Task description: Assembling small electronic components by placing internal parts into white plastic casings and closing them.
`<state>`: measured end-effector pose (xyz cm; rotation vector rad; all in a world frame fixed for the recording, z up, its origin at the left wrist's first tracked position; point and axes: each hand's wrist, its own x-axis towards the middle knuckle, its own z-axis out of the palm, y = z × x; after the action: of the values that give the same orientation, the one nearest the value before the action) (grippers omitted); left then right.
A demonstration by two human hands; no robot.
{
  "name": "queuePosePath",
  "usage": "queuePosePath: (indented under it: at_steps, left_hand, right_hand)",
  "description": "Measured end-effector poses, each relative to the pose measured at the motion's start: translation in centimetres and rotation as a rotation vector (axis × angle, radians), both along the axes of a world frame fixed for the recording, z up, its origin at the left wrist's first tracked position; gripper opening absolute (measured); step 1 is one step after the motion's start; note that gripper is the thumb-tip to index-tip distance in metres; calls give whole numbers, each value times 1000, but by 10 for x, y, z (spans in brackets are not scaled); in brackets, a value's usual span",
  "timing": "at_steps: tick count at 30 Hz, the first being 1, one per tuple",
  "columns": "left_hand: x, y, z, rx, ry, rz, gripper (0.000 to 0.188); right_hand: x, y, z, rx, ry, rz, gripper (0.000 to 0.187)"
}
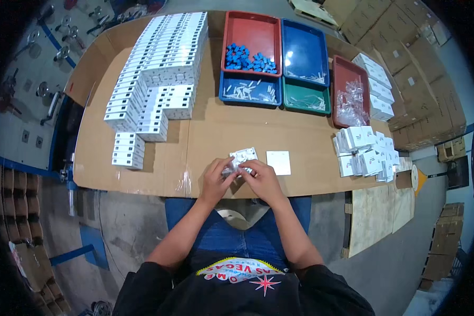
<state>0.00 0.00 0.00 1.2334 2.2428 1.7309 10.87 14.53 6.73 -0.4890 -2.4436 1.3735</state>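
My left hand (215,179) and my right hand (263,180) are close together at the near edge of the cardboard-covered table. The fingers of both are pinched around a small clear plastic bag (228,171); what is inside it is too small to tell. Just beyond the fingertips lies a small white box (244,155) with printed marks, partly covered by the hands. To the right of my right hand, a white square sheet of paper (278,163) rests flat on the cardboard.
Stacked white boxes (166,68) fill the left side. At the back stand red (253,29), blue (304,45) and green (306,100) trays with small blue and white parts. A red tray (344,68) of clear bags and a pile of white packets (366,150) lie right.
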Motion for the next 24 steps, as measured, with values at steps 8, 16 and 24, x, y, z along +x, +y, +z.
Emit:
queuePosePath:
  at_steps: [8, 16, 24]
  left_hand:
    - [-1, 12, 11, 34, -162, 146, 46]
    - [-2, 9, 10, -29, -170, 176, 44]
    - [-3, 14, 12, -51, -136, 183, 42]
  right_hand:
    - [-23, 66, 3, 1, -29, -33, 20]
    - [-123, 153, 17, 379, -96, -105, 17]
    - [-210, 191, -16, 683, -344, -20, 14]
